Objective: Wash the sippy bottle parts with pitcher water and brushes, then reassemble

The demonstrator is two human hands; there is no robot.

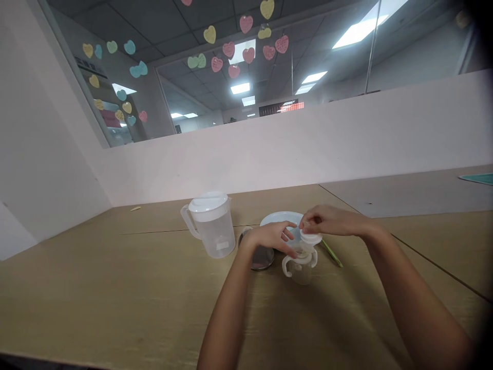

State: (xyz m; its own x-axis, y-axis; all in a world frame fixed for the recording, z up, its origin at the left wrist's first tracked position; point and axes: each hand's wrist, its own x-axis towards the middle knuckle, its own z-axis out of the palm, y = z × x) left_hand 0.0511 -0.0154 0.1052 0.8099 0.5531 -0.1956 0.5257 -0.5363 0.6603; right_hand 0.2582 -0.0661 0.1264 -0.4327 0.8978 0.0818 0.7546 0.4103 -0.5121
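Observation:
A small clear cup (pixel 301 273) with two white handles stands upright on the wooden table. Just above its rim, my right hand (pixel 321 220) pinches a white lid (pixel 311 238), which is tilted over the cup. My left hand (pixel 274 236) is at the cup's left side, fingers apart, with its fingertips near or touching the rim. Behind both hands lies a pale blue plate (pixel 281 217), partly hidden by them. Under my left wrist is a round dark metallic item (pixel 263 258), partly covered.
A clear pitcher (pixel 217 231) with a white lid stands left of my hands. A green stick-like item (pixel 332 253) lies right of the cup. A wall (pixel 246 159) with a window above it bounds the table's back.

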